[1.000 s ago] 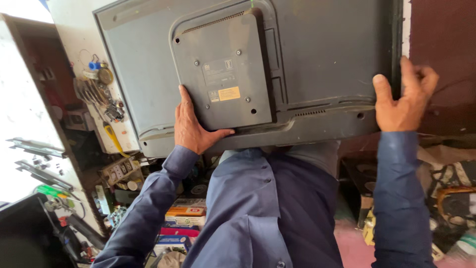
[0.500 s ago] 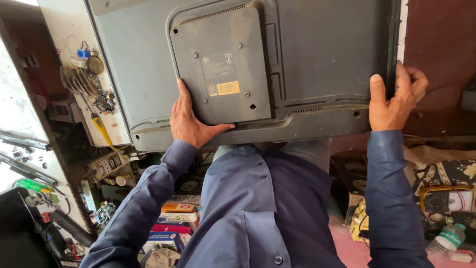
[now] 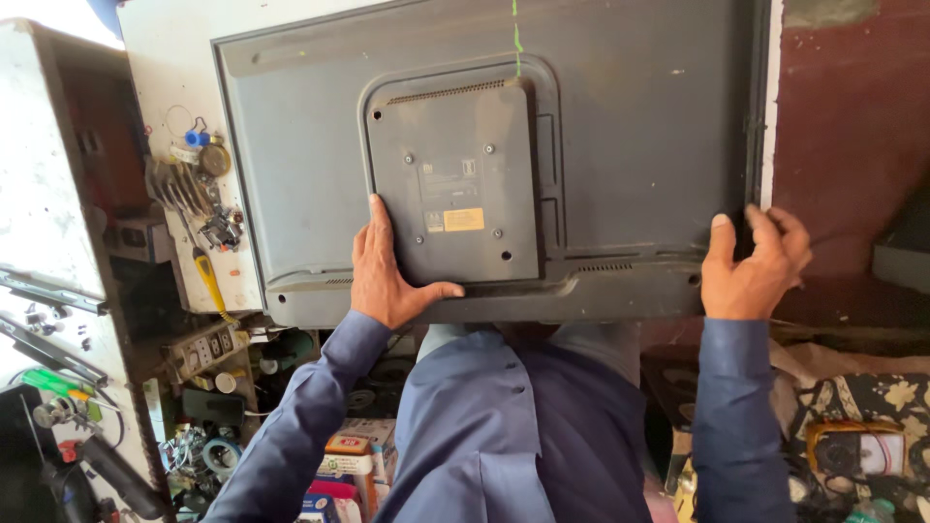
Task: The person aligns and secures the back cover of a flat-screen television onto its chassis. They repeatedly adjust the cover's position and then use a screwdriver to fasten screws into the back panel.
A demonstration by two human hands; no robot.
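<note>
Holding up a big flat grey screen (image 3: 620,126), back side showing, high in front of a pale wall. Raised off any worktop already, carried by two hands alone; not set down or hung anywhere yet, as far as can be seen.

Left hand (image 3: 387,266) pressed flat on the raised square panel (image 3: 450,184) in the middle of the back, fingers together and pointing up, thumb stuck out along the bottom ledge. Pushing and steadying more than gripping. Right hand (image 3: 756,261) at the lower right corner, fingers curled around the side edge, thumb up on the back. Firm hold there.

Both arms in dark blue sleeves (image 3: 736,416), reaching up and out, elbows bent a little, left arm slanting in from lower left, right arm nearly straight up.

Small yellow sticker (image 3: 463,220) on the panel, just beside the left hand. Off to the left, tools hanging on the wall, with a yellow-handled screwdriver (image 3: 206,276) among them. Down below, small boxes and bits of clutter. On the right, a dark red wall (image 3: 852,145).
</note>
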